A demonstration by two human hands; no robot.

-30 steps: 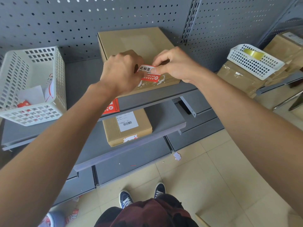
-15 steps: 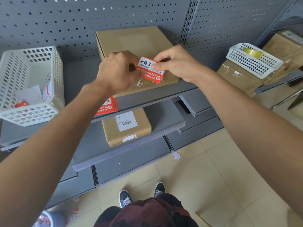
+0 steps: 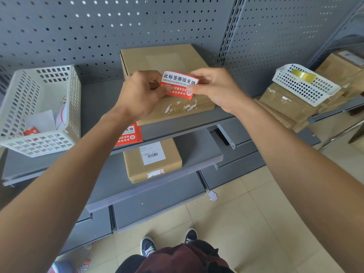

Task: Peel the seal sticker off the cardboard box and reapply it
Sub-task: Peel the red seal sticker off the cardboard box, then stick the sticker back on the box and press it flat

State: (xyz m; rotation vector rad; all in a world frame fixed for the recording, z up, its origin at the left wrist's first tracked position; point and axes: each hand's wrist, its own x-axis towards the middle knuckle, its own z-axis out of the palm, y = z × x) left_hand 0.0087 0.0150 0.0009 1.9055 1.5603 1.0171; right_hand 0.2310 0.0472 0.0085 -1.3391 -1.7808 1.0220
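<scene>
A flat brown cardboard box (image 3: 163, 58) lies on the upper grey shelf, against the pegboard. White torn paper residue (image 3: 180, 107) marks its front edge. A red and white seal sticker (image 3: 179, 81) is held flat in the air just above the box's front half. My left hand (image 3: 140, 93) pinches the sticker's left lower edge and my right hand (image 3: 214, 87) pinches its right lower corner. The sticker's printed face is toward me and it is off the box.
A white basket (image 3: 73, 107) with paper scraps stands at the left. Another red sticker (image 3: 129, 134) hangs at the shelf (image 3: 98, 99) edge under my left arm. A smaller labelled box (image 3: 152, 160) lies on the lower shelf. At the right, a white basket (image 3: 303, 85) holds a tape roll on stacked boxes.
The sticker came off the box's front edge and rose, now flat between both hands above the box. The residue on the box is uncovered.
</scene>
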